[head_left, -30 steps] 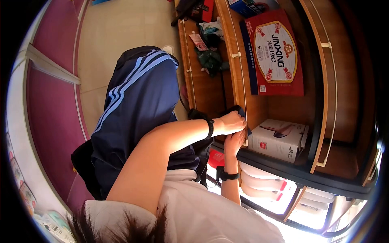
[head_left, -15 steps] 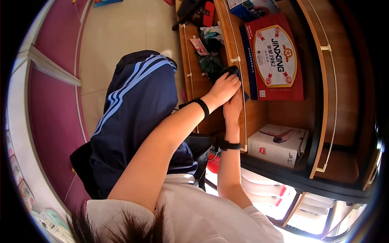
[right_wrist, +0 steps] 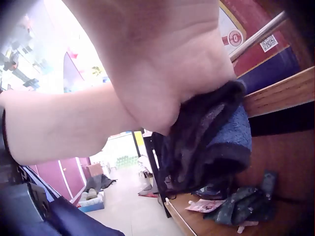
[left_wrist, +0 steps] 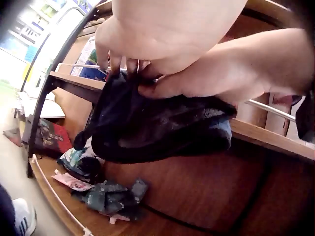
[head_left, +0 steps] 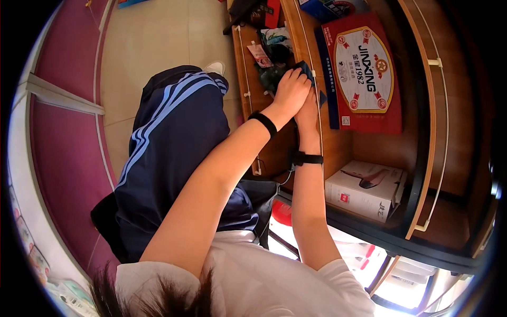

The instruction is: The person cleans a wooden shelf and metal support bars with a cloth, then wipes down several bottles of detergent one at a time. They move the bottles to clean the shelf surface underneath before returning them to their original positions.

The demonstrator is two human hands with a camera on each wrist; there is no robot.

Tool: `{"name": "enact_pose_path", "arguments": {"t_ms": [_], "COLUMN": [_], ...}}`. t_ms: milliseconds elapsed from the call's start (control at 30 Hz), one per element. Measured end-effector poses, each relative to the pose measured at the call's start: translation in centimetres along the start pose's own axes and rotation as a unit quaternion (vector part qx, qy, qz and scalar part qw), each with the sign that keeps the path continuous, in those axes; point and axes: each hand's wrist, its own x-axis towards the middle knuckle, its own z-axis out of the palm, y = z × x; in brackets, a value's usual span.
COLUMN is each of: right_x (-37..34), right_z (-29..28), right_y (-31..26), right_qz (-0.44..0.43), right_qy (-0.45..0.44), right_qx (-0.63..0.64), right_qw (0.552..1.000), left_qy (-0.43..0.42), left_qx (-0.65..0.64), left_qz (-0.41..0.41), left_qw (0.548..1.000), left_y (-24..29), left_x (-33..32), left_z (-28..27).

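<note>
A dark cloth (left_wrist: 162, 128), black with a blue towelling side (right_wrist: 231, 130), hangs over the wooden edge of a shelf. My left hand (head_left: 291, 94) grips it from above at the white rail, fingers bent over the fabric. Close beside it, partly under the left hand in the head view, my right hand (head_left: 307, 117) holds the same cloth against the edge. Much of the right hand's fingers is hidden by the left hand and the fabric.
A red JINXING box (head_left: 364, 74) and a white hair-dryer box (head_left: 364, 190) stand on the shelf behind the thin white rail (head_left: 320, 153). Below lie a dark green crumpled item (left_wrist: 110, 196) and a pink packet (left_wrist: 73, 182). Tiled floor (head_left: 163, 37) stretches left of the shelves.
Both hands have slid forward along the shelf edge, away from my body, taking the cloth with them. Both arms are stretched out further.
</note>
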Motion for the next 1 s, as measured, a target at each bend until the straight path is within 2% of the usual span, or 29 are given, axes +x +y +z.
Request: {"name": "enact_pose_path", "arguments": {"t_ms": [33,133,200,233,400,467,533,600,667,733,767,800,833,867,900,933,967,1000], "right_x": [-0.3,-0.3,-1.3,-2.3,-5.6,-6.5,-6.6,-6.2,-5.7,-4.7,-3.5,-1.9,-0.6,1.1,2.8,4.2,6.3,6.9], "right_z": [0.2,-0.1,-2.4,-2.7,-5.3,-5.9,-6.8,-8.4,-9.2,-9.3,-9.9,-9.4,-13.3,-14.1,-15.3,-17.5,-17.4,-20.1], "right_y": [0.2,-1.0,-2.9,-3.2,-4.1,-3.4,-3.7,-4.4,-5.2,-7.0,-7.8,-7.6,-10.8,-11.8,-12.8,-14.5,-14.8,-17.4], "right_qz": [0.002,-0.031,0.048,0.046,0.079,0.136,0.126,0.205,0.198,0.137,0.147,0.104,0.103,0.08,0.037,0.025,-0.003,0.028], "right_qy": [0.001,0.033,-0.036,-0.006,0.031,0.018,0.065,0.002,0.018,0.118,0.107,0.114,0.122,0.149,0.188,0.187,0.187,0.165], "right_qx": [0.001,-0.062,0.017,0.012,0.082,0.169,0.16,0.189,0.215,0.28,0.289,0.333,0.372,0.412,0.399,0.428,0.492,0.534], "right_qw": [1.0,0.997,0.998,0.999,0.993,0.976,0.977,0.96,0.956,0.943,0.94,0.93,0.914,0.895,0.897,0.884,0.85,0.829], "left_qy": [-0.031,-0.046,-0.045,-0.047,-0.078,-0.169,-0.196,-0.307,-0.338,-0.296,-0.281,-0.268,-0.248,-0.229,-0.209,-0.187,-0.145,-0.103], "left_qx": [-0.015,-0.048,-0.047,-0.05,-0.061,-0.071,-0.084,-0.054,-0.003,-0.011,0.016,0.043,0.067,0.091,0.117,0.143,0.16,0.177], "left_qz": [-0.015,-0.015,-0.007,0.0,0.039,0.113,0.15,0.156,0.213,0.273,0.291,0.307,0.306,0.306,0.307,0.309,0.322,0.335], "left_qw": [0.999,0.998,0.998,0.998,0.994,0.977,0.966,0.937,0.917,0.915,0.914,0.912,0.917,0.92,0.921,0.922,0.922,0.919], "left_y": [0.1,0.1,0.1,0.2,1.6,1.6,1.1,1.2,1.6,1.3,1.0,0.7,0.7,1.0,1.3,1.7,1.5,1.2], "left_x": [0.1,-0.4,-1.0,-1.4,-1.9,-0.5,1.5,3.8,6.3,8.7,10.2,11.5,13.0,14.5,15.9,17.2,18.3,18.9], "left_z": [0.1,-0.1,0.0,0.0,-1.4,-2.2,-2.5,-3.6,-5.9,-9.5,-11.3,-12.8,-15.4,-18.5,-22.0,-25.4,-28.0,-30.5]}}
